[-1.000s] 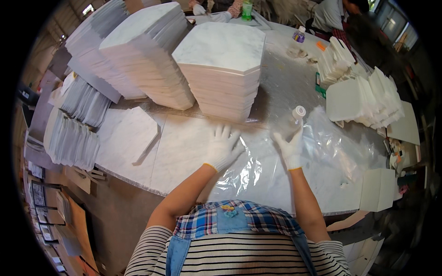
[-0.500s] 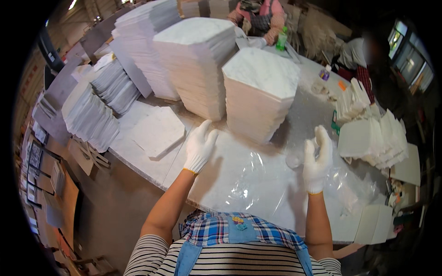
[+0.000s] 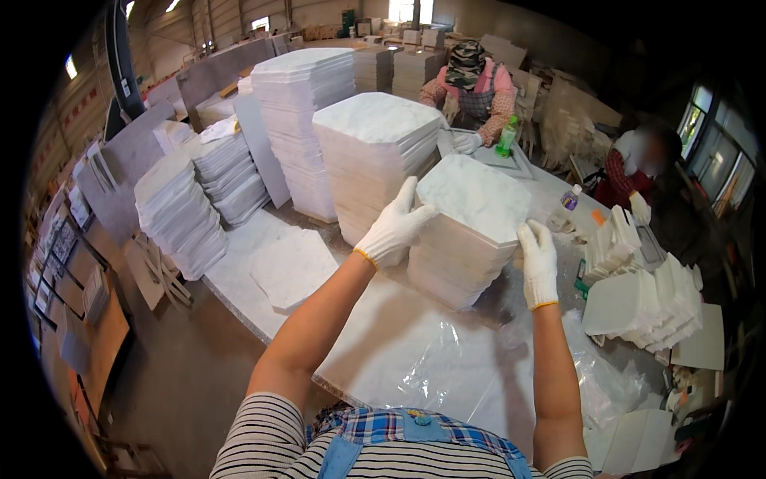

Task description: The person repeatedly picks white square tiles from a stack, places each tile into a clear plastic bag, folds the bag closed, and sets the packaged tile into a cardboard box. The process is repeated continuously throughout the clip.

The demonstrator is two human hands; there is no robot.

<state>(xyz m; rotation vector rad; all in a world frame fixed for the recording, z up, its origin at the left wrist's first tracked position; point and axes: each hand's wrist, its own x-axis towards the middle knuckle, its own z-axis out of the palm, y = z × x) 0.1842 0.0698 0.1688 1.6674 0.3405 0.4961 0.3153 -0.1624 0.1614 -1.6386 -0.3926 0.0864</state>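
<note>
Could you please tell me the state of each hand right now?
Left hand: open, at the left side of the nearest tile stack.
Right hand: at that stack's right corner; cannot tell if gripping.

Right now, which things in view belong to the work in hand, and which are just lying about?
In hand:
- left hand and right hand
- nearest slab stack, between them

Seemingly just about:
- green bottle
- purple-labelled bottle
- clear plastic, at the right
</note>
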